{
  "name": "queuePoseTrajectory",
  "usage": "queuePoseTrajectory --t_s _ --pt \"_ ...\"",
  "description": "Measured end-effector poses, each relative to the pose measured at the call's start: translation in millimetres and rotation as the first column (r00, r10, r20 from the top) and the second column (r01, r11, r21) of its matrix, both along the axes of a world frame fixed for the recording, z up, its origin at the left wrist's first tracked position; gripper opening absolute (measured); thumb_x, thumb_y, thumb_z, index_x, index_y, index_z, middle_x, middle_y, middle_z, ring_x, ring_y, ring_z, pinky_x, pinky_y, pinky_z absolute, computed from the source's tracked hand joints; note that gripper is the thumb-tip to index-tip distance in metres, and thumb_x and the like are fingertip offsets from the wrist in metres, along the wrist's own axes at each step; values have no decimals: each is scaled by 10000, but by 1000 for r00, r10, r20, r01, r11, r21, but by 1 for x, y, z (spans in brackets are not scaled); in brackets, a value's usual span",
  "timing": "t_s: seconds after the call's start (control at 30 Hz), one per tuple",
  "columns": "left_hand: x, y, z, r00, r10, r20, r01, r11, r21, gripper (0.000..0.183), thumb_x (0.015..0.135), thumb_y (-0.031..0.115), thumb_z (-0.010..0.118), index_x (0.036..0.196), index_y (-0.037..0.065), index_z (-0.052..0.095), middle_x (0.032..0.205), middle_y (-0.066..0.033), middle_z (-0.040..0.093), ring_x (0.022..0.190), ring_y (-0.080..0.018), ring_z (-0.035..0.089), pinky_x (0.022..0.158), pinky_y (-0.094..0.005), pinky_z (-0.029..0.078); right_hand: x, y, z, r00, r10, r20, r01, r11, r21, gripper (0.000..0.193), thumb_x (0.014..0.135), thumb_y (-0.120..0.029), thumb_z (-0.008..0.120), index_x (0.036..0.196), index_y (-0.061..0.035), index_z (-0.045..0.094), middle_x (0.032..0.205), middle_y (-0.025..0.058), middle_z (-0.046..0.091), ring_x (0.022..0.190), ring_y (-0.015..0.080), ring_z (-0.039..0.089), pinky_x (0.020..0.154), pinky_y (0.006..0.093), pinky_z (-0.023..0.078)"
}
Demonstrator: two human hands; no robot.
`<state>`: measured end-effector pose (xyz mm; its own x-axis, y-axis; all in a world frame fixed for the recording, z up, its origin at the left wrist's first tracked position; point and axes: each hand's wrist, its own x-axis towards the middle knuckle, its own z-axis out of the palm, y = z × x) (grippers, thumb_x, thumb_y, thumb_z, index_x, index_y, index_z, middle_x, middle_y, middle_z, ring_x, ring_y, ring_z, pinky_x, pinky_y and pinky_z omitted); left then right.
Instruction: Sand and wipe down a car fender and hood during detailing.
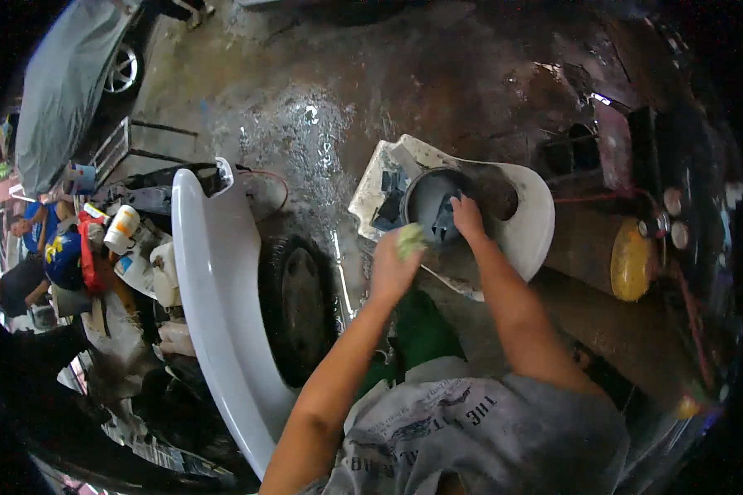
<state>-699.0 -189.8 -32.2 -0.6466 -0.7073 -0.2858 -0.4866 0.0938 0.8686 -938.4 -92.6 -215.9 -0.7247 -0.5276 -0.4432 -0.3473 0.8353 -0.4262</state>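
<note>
My left hand (395,269) is closed around a crumpled yellow-green sponge or cloth (410,240), close to the near left rim of a dark round bucket. Greyish water fills this bucket (408,191). My right hand (468,218) reaches over its right side and pinches a dark, thin sheet (444,221) that looks like sandpaper, dipped at the water. Both bucket and several other dark sheets (390,200) rest on a worn white plastic chair (532,216). At left stands a glossy white car fender (205,289), apart from both hands.
Behind the fender is a tyre (297,293). Farther left, containers and a white bucket (122,228) crowd together near other people (26,276). A covered car (70,91) stands at the far left. The floor (305,124) is wet. A yellow tank (629,260) with a red hose lies right.
</note>
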Motion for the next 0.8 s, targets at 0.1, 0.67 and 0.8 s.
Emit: queuePoseTrajectory --t_s 0.1,0.67,0.8 --pt "-72 -5 -56 995 -92 26 95 918 -385 510 850 205 696 1305 12 572 1229 -192 608 1262 -348 495 1102 -439 369 11 -16 -23 933 -297 202 305 952 -8 548 991 -382 506 1322 52 551 1337 290 566 1272 441 514 1028 471 421" --pt "-106 21 -158 749 -500 434 640 716 -279 237 933 193 555 986 30 718 1076 -172 710 1016 -319 685 914 -468 528 26 32 -5 939 -282 199 298 953 -59 415 905 -229 664 1232 24 633 1280 241 620 1126 381 615 977 442 474" --pt "-63 27 -79 964 -229 134 195 954 227 382 979 390 529 1039 42 675 1071 -139 694 987 -326 653 849 -453 511 33 45 91 774 -461 434 626 660 -416 519 897 -238 706 1327 4 543 1227 125 637 1086 296 615 962 421 476"
